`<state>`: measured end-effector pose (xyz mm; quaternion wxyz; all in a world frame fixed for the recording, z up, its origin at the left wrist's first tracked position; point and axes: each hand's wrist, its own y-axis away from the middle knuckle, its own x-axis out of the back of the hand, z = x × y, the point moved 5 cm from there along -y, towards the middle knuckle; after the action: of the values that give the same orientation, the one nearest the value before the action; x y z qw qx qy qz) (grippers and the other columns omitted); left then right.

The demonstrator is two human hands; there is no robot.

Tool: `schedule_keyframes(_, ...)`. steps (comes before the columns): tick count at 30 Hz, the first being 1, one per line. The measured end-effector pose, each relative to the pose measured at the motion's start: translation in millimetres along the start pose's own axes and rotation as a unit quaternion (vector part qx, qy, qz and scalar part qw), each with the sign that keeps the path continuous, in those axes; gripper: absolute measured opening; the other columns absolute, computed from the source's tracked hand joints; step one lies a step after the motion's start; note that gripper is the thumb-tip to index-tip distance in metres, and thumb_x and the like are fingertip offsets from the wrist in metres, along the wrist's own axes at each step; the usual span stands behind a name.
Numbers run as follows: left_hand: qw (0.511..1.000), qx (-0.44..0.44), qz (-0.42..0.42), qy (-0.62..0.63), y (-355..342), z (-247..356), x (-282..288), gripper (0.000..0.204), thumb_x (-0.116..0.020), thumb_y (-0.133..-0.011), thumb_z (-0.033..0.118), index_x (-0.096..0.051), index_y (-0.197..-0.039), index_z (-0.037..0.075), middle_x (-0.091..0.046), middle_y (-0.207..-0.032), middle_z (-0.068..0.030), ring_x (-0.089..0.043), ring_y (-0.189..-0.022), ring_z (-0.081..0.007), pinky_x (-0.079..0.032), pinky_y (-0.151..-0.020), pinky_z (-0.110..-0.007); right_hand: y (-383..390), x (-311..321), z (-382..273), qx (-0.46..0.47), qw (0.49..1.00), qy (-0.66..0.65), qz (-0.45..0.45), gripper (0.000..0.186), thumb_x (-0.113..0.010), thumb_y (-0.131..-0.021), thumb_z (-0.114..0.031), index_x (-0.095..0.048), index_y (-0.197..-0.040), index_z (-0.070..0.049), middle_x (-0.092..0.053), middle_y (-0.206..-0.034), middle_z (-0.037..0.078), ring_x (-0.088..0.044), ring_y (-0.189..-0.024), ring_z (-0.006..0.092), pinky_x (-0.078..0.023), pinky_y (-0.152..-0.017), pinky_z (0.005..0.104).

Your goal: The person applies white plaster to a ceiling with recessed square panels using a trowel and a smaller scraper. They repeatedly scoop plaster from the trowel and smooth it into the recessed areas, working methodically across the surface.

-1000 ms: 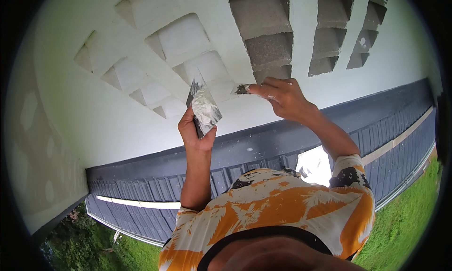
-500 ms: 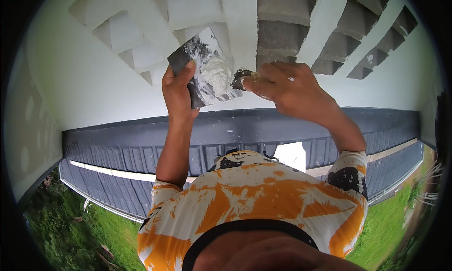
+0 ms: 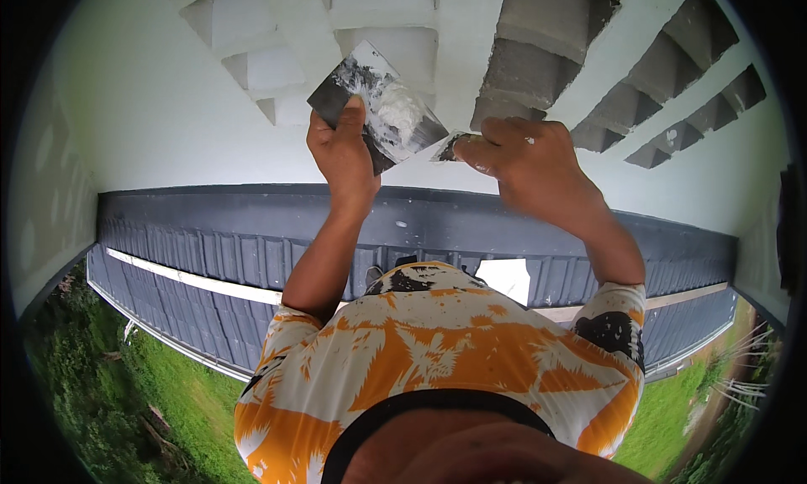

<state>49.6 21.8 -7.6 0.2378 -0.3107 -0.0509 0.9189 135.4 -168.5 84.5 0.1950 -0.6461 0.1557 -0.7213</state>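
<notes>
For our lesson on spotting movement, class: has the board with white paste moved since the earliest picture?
Yes: judged against the fixed grey hollows, the board has moved up and rightward, its right corner now closer to them.

Dark ribbed roof (image 3: 235, 250), pale strip (image 3: 189, 275) across it; grass (image 3: 192, 381), trees (image 3: 74, 362) beyond.

Left fingers (image 3: 350, 118) hold a plate (image 3: 330, 99) of white paste (image 3: 398, 114), right fingers (image 3: 477, 153) a small scraper (image 3: 447, 150)

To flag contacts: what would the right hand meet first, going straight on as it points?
Scraper leading, the right hand would probably meet the flat plate held in the left hand, though depth is unclear.
</notes>
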Motion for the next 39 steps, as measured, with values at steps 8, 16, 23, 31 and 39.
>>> schedule_keyframes(8, 0.999, -0.027, 0.011, -0.020, 5, 2, 2, 0.020, -0.061, -0.094, 0.008, -0.060, -0.112, -0.002, -0.066, -0.100, -0.0084, -0.065, -0.087, -0.0154, -0.054, -0.077, -0.030, -11, -11, -1, 0.022, 0.999, 0.029, 0.023, 0.020, -0.068, -0.073, -0.007, -0.070, -0.091, -0.014, -0.059, -0.072, 0.004, -0.062, -0.060, 0.0190, -0.046, -0.046, 0.0328)
schedule_keyframes(16, 0.997, 0.055, -0.032, 0.048, -2, -3, 10, 0.017, -0.062, -0.093, 0.004, -0.061, -0.109, -0.001, -0.067, -0.099, -0.0063, -0.062, -0.085, -0.0120, -0.051, -0.078, -0.028, -19, 9, 16, 0.060, 0.995, 0.003, 0.081, 0.027, -0.073, -0.068, -0.006, -0.071, -0.092, -0.017, -0.058, -0.074, 0.002, -0.062, -0.066, 0.0173, -0.048, -0.051, 0.0317)
schedule_keyframes(23, 0.981, 0.078, 0.035, 0.174, -12, -7, 29, 0.024, -0.057, -0.094, 0.008, -0.058, -0.116, -0.001, -0.066, -0.106, -0.0111, -0.068, -0.094, -0.0223, -0.059, -0.084, -0.036, -13, 5, 35, 0.011, 0.983, -0.174, 0.061, 0.046, -0.066, -0.070, 0.011, -0.072, -0.108, -0.013, -0.058, -0.072, 0.004, -0.053, -0.059, 0.0144, -0.044, -0.049, 0.0281)
schedule_keyframes(31, 0.944, 0.220, 0.084, 0.231, 18, -44, 12, 0.027, -0.054, -0.097, 0.014, -0.058, -0.120, 0.001, -0.067, -0.110, -0.0072, -0.067, -0.100, -0.0218, -0.056, -0.085, -0.037, 23, -87, 40, -0.120, 0.942, -0.233, 0.208, 0.044, -0.063, -0.075, 0.012, -0.071, -0.113, -0.011, -0.054, -0.066, 0.006, -0.054, -0.057, 0.0156, -0.044, -0.051, 0.0284)
schedule_keyframes(39, 0.975, 0.047, 0.035, 0.213, 9, -11, 7, 0.021, -0.058, -0.095, 0.011, -0.058, -0.114, 0.001, -0.067, -0.104, -0.0086, -0.068, -0.091, -0.0193, -0.059, -0.078, -0.035, 50, -72, 26, -0.329, 0.531, -0.770, 0.133, 0.017, -0.053, -0.092, -0.005, -0.063, -0.104, 0.002, -0.056, -0.060, 0.006, -0.051, -0.045, 0.0131, -0.041, -0.042, 0.0254)
